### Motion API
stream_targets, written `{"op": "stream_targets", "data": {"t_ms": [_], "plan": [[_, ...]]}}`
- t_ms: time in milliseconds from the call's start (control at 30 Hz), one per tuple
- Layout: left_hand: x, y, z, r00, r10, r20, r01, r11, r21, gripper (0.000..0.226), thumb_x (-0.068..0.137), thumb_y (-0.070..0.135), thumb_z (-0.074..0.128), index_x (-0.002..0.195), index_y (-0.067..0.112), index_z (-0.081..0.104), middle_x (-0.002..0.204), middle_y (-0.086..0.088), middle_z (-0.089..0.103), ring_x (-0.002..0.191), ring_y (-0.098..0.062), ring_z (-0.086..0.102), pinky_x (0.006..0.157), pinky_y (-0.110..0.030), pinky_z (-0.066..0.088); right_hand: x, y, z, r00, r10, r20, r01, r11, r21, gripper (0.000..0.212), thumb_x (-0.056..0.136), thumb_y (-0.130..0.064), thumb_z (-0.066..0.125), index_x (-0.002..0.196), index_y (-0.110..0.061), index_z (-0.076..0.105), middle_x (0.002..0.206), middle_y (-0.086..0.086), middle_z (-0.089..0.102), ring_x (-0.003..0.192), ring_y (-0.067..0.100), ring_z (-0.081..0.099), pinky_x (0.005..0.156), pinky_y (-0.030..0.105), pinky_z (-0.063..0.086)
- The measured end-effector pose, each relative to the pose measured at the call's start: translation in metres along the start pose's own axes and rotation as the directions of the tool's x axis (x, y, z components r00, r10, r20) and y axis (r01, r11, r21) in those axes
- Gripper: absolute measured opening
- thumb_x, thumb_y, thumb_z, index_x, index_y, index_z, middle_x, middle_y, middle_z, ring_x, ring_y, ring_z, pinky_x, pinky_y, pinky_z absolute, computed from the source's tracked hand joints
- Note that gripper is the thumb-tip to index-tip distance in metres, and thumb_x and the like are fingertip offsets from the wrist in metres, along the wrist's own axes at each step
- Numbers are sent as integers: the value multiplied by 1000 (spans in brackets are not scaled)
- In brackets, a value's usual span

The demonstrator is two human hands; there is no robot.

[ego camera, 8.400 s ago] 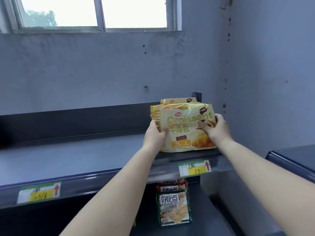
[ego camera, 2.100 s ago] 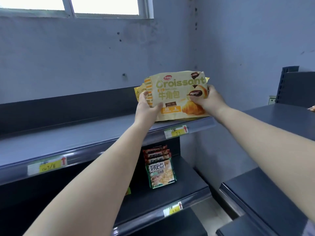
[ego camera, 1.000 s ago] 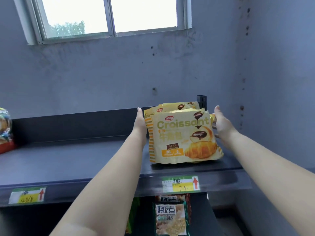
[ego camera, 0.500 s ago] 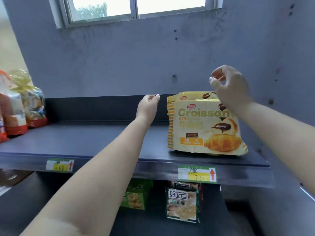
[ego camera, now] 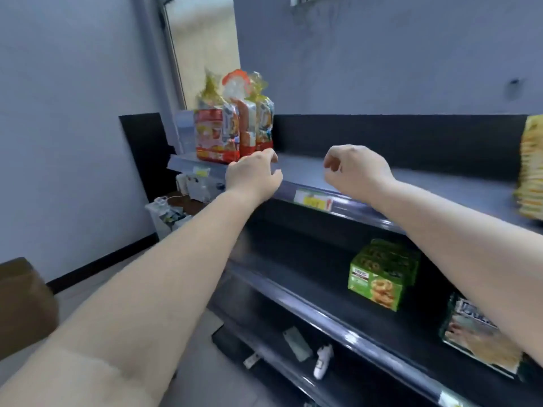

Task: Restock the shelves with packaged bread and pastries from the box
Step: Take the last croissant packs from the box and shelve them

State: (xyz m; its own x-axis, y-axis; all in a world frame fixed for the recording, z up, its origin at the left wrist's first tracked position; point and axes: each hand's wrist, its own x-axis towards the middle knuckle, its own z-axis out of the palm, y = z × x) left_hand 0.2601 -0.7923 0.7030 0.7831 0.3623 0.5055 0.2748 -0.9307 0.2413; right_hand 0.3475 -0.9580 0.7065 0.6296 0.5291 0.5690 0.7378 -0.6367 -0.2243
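My left hand (ego camera: 254,177) and my right hand (ego camera: 354,171) hover empty in front of the top shelf (ego camera: 426,183), fingers loosely curled and apart. The yellow croissant packs (ego camera: 531,168) stand at the far right edge of that shelf, partly cut off by the frame. Bagged bread loaves (ego camera: 235,127) in red and clear wrap stand at the shelf's left end, just beyond my left hand. A brown cardboard box (ego camera: 23,306) sits on the floor at the far left.
Green cookie packs (ego camera: 379,277) and another snack pack (ego camera: 479,333) stand on the middle shelf. A white object (ego camera: 321,361) lies on the bottom shelf. A low white table with clutter (ego camera: 170,210) stands by the left wall, under a doorway.
Both hands have left the croissant packs and drawn back, empty. The view has swung left, so the croissants are now at the right edge and the bread loaves and the box are in view.
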Motion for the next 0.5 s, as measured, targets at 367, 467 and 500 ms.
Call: {"op": "stream_targets", "data": {"t_ms": [367, 467, 500], "plan": [[-127, -317, -30, 921, -377, 95, 335, 893, 300, 30, 92, 29, 46, 120, 21, 53, 121, -3, 63, 111, -28, 57, 87, -35, 42, 21, -268, 228, 899, -343, 270, 292, 932, 212, 21, 87, -28, 54, 104, -18, 62, 112, 4, 63, 104, 26, 57, 79, 33, 46], [-166, -386, -30, 856, -506, 106, 452, 832, 321, 30, 93, 28, 45, 121, 22, 53, 117, -1, 63, 109, -26, 57, 89, -36, 43, 14, -322, 286, 844, -405, 351, 326, 908, 264, 23, 87, -28, 54, 107, -17, 61, 112, 4, 63, 105, 27, 56, 79, 33, 44], [-177, -406, -28, 830, -546, 110, 489, 809, 327, 30, 93, 28, 44, 121, 22, 53, 117, -1, 63, 108, -25, 57, 89, -36, 43, 12, -338, 306, 822, -425, 379, 337, 899, 278, 24, 87, -28, 54, 107, -16, 61, 111, 5, 63, 103, 27, 57, 78, 32, 45]]}}
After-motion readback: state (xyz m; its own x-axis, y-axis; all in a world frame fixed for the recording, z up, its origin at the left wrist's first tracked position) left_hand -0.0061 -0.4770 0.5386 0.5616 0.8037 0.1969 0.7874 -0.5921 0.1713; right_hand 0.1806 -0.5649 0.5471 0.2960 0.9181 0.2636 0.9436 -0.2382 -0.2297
